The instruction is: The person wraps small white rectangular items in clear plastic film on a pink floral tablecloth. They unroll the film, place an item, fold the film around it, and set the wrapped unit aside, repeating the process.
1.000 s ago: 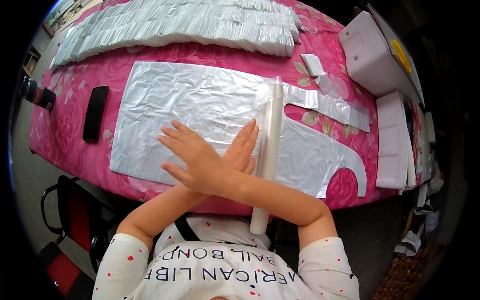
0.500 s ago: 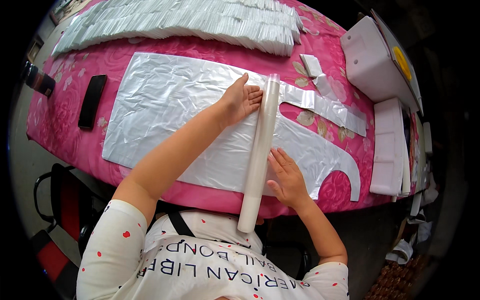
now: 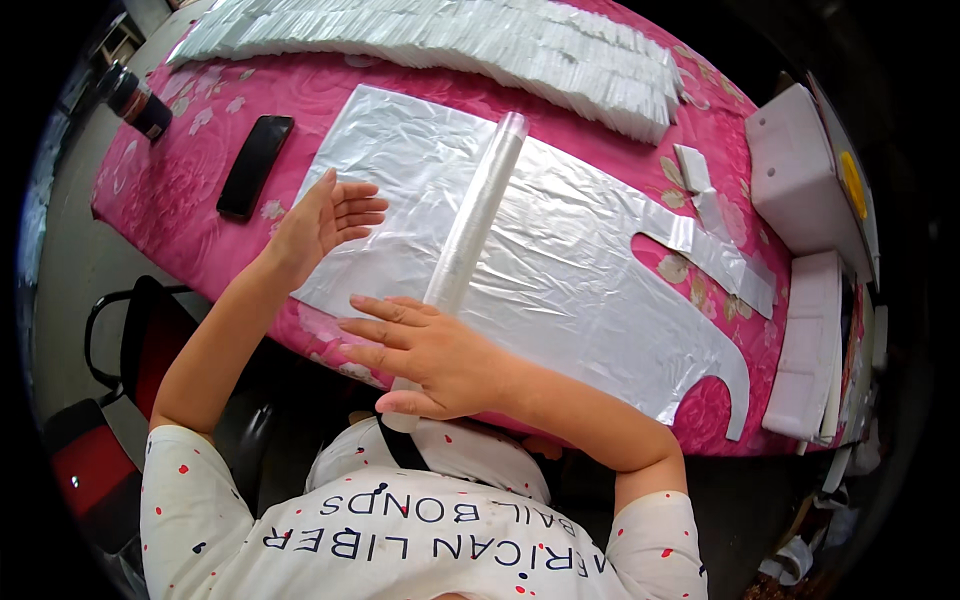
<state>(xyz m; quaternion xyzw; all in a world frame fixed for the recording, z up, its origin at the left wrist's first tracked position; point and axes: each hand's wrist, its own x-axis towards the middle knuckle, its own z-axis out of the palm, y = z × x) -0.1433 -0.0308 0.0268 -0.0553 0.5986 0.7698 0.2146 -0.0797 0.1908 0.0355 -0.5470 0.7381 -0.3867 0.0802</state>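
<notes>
A thin, shiny white plastic apron [image 3: 590,260] lies flat and creased, its neck straps and armhole cutouts toward the right. Across its left part rests a long, pale translucent roll [image 3: 478,200], tilted, with its near end jutting past the table edge. My right hand [image 3: 430,362] is open over the near stretch of the roll, fingers spread to the left, and covers part of it. Open too, with nothing in it, my left hand [image 3: 328,222] is over the apron's left edge, apart from the roll.
Long rows of folded white plastic [image 3: 430,50] line the far side of the pink flowered tablecloth [image 3: 160,215]. At left are a black phone [image 3: 256,166] and a dark bottle [image 3: 135,102]. White foam boxes [image 3: 800,165] stand at right, chairs [image 3: 95,465] at lower left.
The roll has shifted left across the apron. My right hand has come left onto its near part, and my left hand has moved left, away from it. The whole view has shifted somewhat.
</notes>
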